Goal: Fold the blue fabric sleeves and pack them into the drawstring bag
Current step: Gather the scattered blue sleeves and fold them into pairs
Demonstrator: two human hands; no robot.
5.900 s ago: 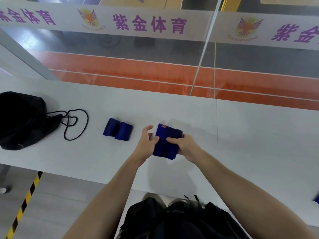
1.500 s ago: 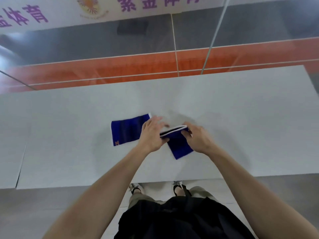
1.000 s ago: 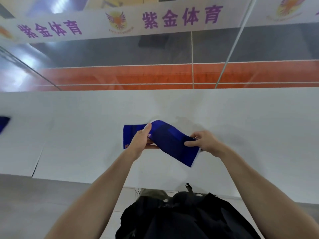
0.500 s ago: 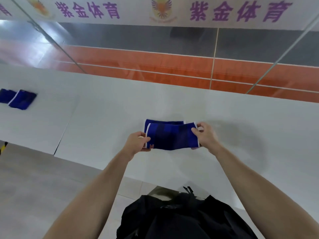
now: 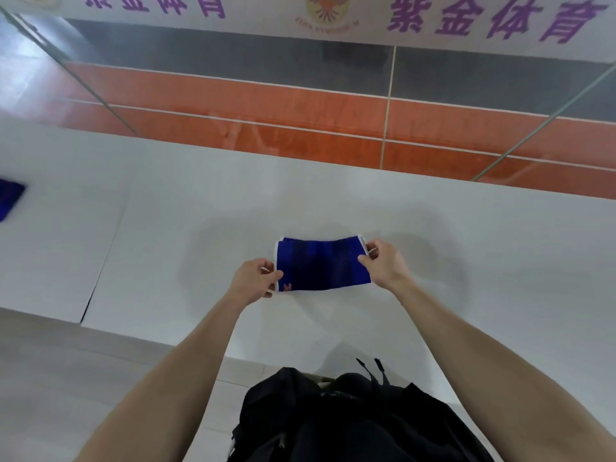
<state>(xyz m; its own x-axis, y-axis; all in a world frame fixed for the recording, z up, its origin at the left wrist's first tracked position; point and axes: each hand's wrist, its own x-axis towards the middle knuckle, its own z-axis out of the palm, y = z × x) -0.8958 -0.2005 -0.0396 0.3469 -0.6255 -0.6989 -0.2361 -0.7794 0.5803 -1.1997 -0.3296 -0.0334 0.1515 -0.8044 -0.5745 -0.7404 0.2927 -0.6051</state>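
Because it looks soft and floppy, I pinch the blue sleeve [image 5: 321, 265] between my left hand [image 5: 255, 281] and right hand [image 5: 383, 263], by its ends.

Open white table [image 5: 483, 255] on both sides; blue fabric [image 5: 8, 198] far left

Bright, even light, soft shadows on the table [image 5: 200, 201], blurred warped edges

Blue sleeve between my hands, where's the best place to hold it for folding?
Take the blue sleeve by its two short white-trimmed ends, one hand from each side, as the left hand and right hand pinch it now. It is spread flat and wide, so end grips probably keep it taut.
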